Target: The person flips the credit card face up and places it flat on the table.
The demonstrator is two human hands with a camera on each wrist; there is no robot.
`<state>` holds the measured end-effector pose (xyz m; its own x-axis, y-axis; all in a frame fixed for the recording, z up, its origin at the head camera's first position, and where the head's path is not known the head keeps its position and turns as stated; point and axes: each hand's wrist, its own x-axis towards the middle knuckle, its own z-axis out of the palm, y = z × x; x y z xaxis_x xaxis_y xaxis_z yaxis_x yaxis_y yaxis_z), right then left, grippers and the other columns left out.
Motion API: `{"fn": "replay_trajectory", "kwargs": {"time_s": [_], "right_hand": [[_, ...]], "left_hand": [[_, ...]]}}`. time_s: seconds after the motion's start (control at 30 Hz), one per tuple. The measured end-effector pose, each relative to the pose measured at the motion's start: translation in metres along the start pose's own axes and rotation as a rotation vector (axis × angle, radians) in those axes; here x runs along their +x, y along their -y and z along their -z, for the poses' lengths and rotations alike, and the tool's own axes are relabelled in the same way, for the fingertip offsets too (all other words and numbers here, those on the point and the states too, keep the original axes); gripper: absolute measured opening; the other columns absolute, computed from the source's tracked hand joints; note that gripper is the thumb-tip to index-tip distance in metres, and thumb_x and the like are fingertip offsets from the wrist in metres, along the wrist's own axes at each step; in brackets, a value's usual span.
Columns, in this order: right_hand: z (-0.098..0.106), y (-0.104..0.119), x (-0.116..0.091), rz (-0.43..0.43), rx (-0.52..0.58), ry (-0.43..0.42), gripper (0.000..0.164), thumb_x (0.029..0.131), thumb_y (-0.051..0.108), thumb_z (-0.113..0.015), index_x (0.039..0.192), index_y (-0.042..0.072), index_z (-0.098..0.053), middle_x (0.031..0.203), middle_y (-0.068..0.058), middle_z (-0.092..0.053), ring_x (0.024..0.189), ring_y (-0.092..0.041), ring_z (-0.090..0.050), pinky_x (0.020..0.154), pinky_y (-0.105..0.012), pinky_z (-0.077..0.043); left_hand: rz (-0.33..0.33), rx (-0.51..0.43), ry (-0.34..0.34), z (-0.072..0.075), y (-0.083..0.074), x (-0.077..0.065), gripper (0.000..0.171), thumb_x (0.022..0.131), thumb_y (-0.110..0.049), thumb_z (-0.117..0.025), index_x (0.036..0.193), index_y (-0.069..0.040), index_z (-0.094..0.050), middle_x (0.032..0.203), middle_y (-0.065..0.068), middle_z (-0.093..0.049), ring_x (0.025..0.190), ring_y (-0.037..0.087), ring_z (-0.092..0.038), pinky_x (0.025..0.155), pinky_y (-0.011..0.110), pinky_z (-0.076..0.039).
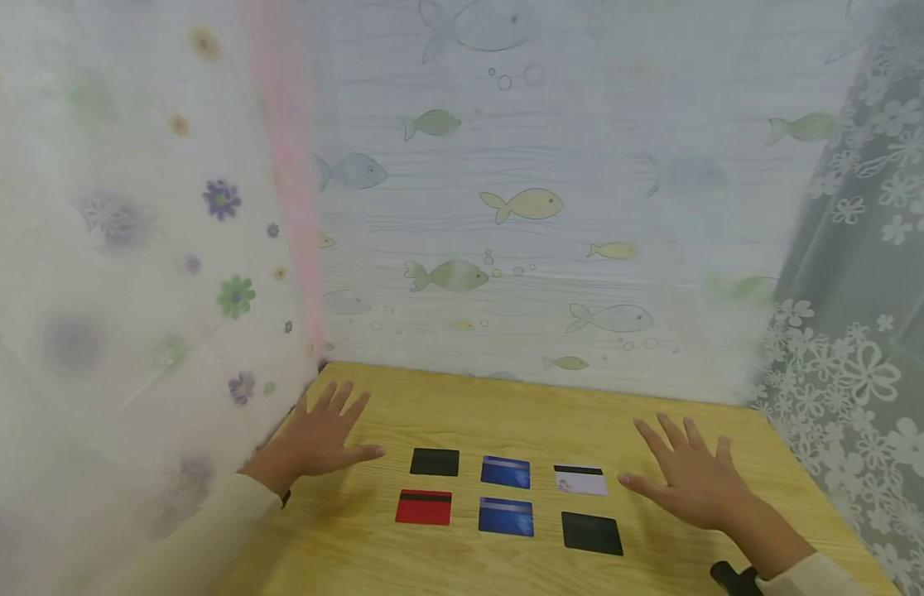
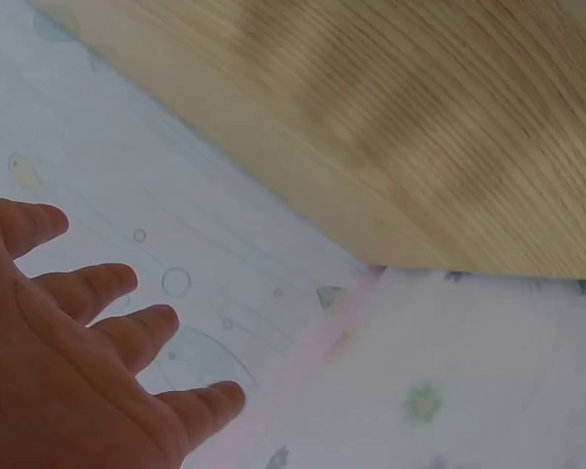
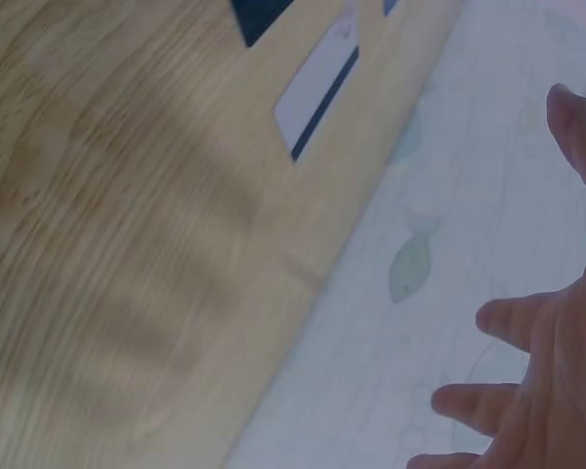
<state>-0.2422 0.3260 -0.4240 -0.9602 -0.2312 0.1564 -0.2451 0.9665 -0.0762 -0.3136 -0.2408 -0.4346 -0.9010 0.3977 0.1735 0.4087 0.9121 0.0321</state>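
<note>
While aloft, left hand [image 1: 318, 437] and right hand [image 1: 691, 482] wide in grip, either side of six cards [image 1: 506, 517].

You have bare wood on the yellow wood-grain table [image 1: 462, 410] between your left hand [image 1: 319, 437] and the six thin rectangular cards [image 1: 506, 518], plus narrow strips between the cards themselves. Your right hand [image 1: 693, 480], thumb just beside the white card with a black stripe [image 1: 581, 484], has less room inward. Beyond the back row, wood runs to the white fish-print curtain [image 1: 432, 331] blocking your far side; a pale flower-print curtain [image 1: 134, 331] bounds your left, a grey curtain with white flowers [image 1: 864, 372] your right.
</note>
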Motion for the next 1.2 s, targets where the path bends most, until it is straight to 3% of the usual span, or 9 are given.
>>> {"fn": "replay_trajectory", "kwargs": {"time_s": [0.17, 0.4, 0.67, 0.93, 1.2], "right_hand": [[-0.003, 0.013, 0.008, 0.034, 0.003, -0.009, 0.091, 0.093, 0.077, -0.053, 0.161, 0.019, -0.037, 0.163, -0.027, -0.033, 0.145, -0.062, -0.029, 0.098, -0.09, -0.014], [-0.01, 0.031, 0.021, 0.065, 0.029, -0.013, 0.092, 0.092, 0.079, -0.052, 0.159, 0.019, -0.041, 0.163, -0.025, -0.034, 0.147, -0.058, -0.029, 0.102, -0.088, -0.016], [-0.022, 0.051, 0.038, 0.113, 0.017, -0.008, 0.092, 0.091, 0.081, -0.05, 0.159, 0.02, -0.042, 0.164, -0.021, -0.035, 0.149, -0.054, -0.029, 0.105, -0.086, -0.019], [-0.033, 0.07, 0.057, 0.15, 0.025, 0.006, 0.085, 0.094, 0.074, -0.055, 0.158, 0.02, -0.043, 0.164, -0.02, -0.035, 0.15, -0.053, -0.029, 0.107, -0.084, -0.021], [-0.042, 0.093, 0.072, 0.194, 0.101, 0.032, 0.08, 0.094, 0.07, -0.058, 0.154, 0.019, -0.048, 0.162, -0.02, -0.037, 0.151, -0.053, -0.027, 0.109, -0.083, -0.02]], "left_hand": [[-0.02, -0.067, 0.042, -0.012, 0.0, 0.009, 0.107, 0.09, -0.084, -0.047, 0.164, -0.009, -0.028, 0.168, 0.023, -0.026, 0.15, 0.049, -0.033, 0.115, 0.074, -0.024], [-0.065, -0.104, 0.053, -0.023, -0.002, 0.017, 0.108, 0.089, -0.079, -0.057, 0.162, -0.004, -0.031, 0.164, 0.024, -0.036, 0.144, 0.047, -0.044, 0.112, 0.067, -0.037], [-0.063, -0.171, 0.094, -0.03, -0.006, 0.023, 0.106, 0.088, -0.079, -0.058, 0.162, -0.006, -0.034, 0.164, 0.017, -0.038, 0.144, 0.043, -0.045, 0.112, 0.067, -0.037], [-0.091, -0.176, 0.084, -0.039, -0.01, 0.029, 0.098, 0.088, -0.074, -0.064, 0.159, -0.01, -0.042, 0.16, 0.013, -0.046, 0.141, 0.04, -0.05, 0.111, 0.064, -0.041], [-0.082, -0.258, 0.151, -0.046, -0.016, 0.035, 0.088, 0.088, -0.064, -0.073, 0.152, -0.008, -0.052, 0.157, 0.013, -0.05, 0.144, 0.039, -0.047, 0.114, 0.061, -0.039]]}}
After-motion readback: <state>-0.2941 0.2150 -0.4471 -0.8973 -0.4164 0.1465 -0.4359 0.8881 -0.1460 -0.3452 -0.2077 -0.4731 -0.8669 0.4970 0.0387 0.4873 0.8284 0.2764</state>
